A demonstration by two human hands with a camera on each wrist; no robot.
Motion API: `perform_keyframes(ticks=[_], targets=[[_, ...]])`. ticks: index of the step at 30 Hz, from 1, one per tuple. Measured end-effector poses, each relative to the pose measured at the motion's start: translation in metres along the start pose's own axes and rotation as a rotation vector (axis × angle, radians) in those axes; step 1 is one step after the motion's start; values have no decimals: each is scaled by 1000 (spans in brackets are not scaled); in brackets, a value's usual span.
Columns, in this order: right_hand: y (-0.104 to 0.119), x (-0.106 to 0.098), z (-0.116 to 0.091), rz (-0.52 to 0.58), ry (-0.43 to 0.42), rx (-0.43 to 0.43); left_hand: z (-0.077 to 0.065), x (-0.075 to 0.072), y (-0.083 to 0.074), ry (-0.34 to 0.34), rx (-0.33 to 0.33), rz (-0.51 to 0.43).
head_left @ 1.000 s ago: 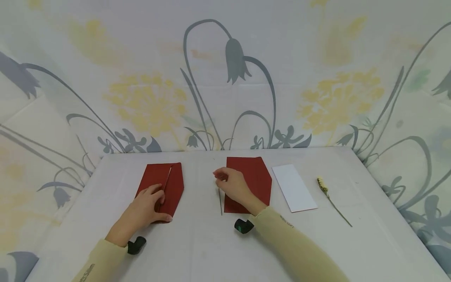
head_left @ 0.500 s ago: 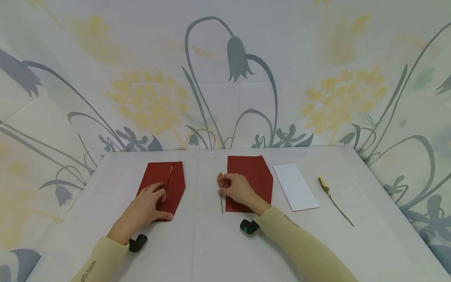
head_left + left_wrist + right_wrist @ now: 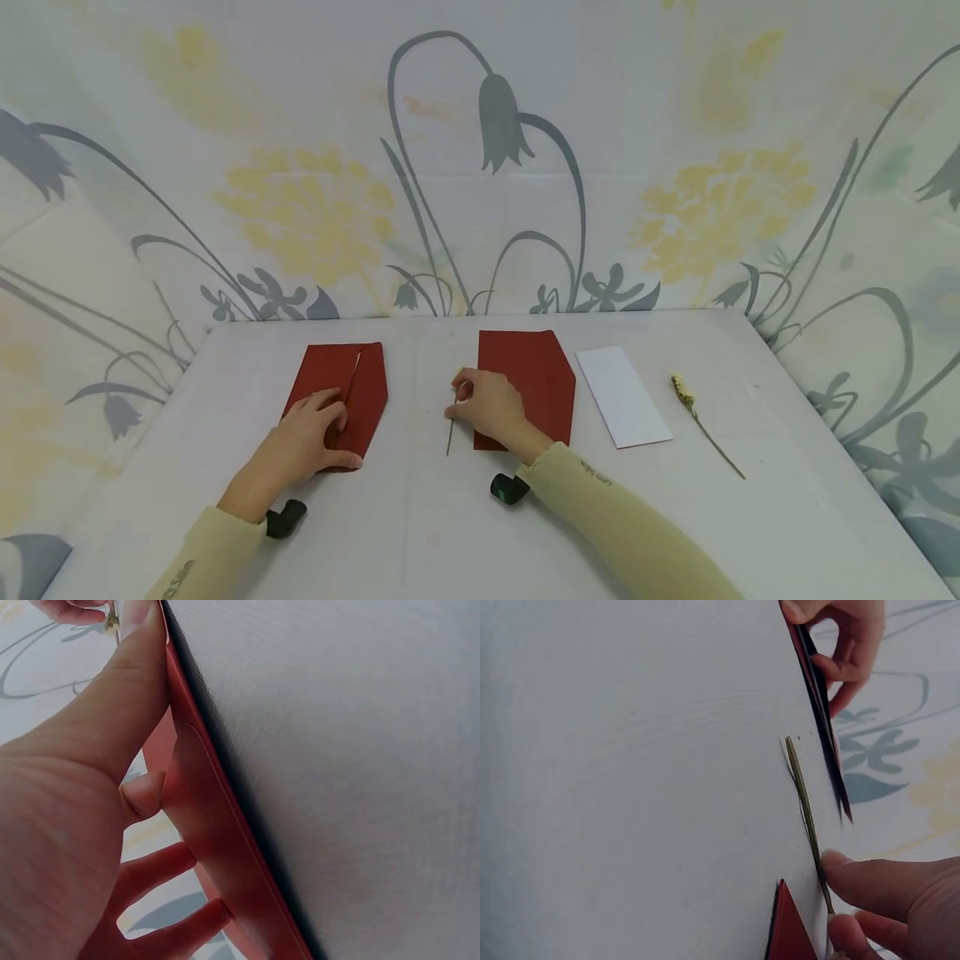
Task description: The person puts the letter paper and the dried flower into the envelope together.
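Observation:
At the left, my left hand (image 3: 288,446) rests on a red envelope (image 3: 369,396). A thin pale line shows along its slanting flap edge. In the left wrist view the thumb (image 3: 131,682) presses by one edge, and the spread fingers touch the red paper (image 3: 217,825). Further right, my right hand (image 3: 491,406) pinches a dried flower by its thin stem (image 3: 450,437) between thumb and fingers. Most of its head is behind the fingers. In the right wrist view the green stem (image 3: 801,795) points away over the white surface. A second red envelope (image 3: 536,367) lies partly under the right hand.
A blank white card (image 3: 625,396) with a thin red edge lies right of the second envelope. Beyond it is another dried yellow flower (image 3: 693,412). A white cloth covers the table (image 3: 420,517); floral fabric (image 3: 300,208) hangs behind and at the sides.
My right hand has come down from the flower's head to its stem and now shifts it a little to the left, off the second envelope's edge. The left hand stays put.

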State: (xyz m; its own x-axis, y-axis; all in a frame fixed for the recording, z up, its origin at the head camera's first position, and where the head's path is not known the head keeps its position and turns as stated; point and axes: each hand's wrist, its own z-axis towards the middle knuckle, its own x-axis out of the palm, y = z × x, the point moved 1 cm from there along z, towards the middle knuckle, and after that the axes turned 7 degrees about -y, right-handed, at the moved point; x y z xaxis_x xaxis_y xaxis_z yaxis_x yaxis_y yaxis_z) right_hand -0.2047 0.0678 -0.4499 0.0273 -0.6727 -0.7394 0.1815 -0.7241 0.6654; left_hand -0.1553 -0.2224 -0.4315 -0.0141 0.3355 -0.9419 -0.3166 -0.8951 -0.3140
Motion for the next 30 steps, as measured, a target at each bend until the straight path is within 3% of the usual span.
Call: perform_keyframes(ticks=[8,19,30], targets=[[3,-1,-3,60,-5,7,1,0,-1,2,-11,0],[7,5,-6,-49,-94,-19,-1,0,-4,10,-9,-1],[15,6,-10,-72,-78,-33,1,2,-1,7,5,9]])
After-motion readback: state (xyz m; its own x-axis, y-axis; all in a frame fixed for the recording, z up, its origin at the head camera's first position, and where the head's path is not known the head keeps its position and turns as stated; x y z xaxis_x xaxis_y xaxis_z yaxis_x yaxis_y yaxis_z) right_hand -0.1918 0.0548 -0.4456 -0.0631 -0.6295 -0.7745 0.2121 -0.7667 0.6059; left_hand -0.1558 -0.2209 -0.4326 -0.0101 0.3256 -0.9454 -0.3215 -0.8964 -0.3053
